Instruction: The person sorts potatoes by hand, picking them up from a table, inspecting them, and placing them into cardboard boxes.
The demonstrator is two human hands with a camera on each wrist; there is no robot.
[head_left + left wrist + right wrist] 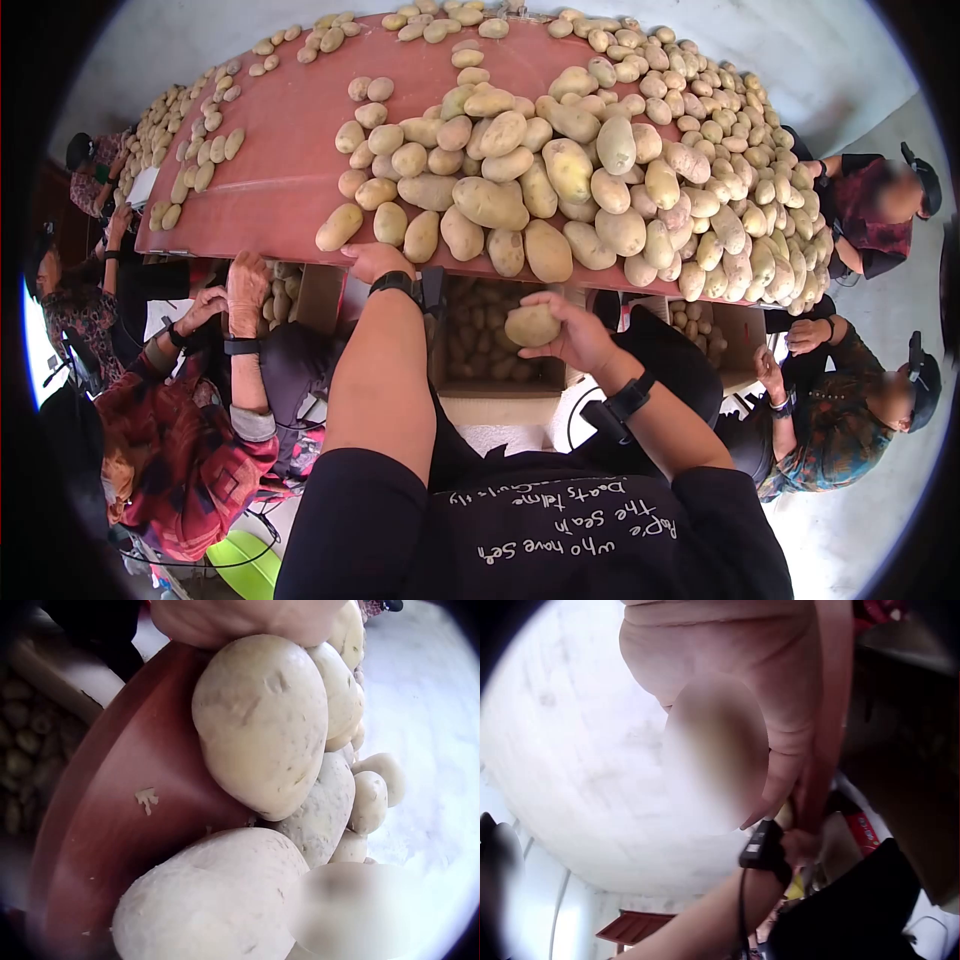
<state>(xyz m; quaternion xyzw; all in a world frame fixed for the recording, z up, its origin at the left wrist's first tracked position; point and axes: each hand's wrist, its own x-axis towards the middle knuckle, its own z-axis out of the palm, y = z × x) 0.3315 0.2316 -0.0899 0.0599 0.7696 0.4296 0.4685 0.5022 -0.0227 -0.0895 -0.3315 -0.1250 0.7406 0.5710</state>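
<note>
Over the cardboard box (500, 408) in front of me, my right hand (580, 340) grips a pale yellow potato (530, 326) between thumb and fingers. The right wrist view shows the palm (720, 641) above a blurred oval patch. My left hand (376, 262) is at the near edge of the red table (260, 215), close beside potatoes on the front row. In the left wrist view that hand (247, 619) borders a large potato (259, 724); its fingers are mostly hidden. Many potatoes (490, 203) are heaped just beyond it.
More potatoes (750, 190) cover the table's right side, with scattered ones (205, 150) at left. Potatoes lie inside the box below the edge. Other boxes (320, 298) stand on either side. People sit close by at left (190, 450) and right (840, 420).
</note>
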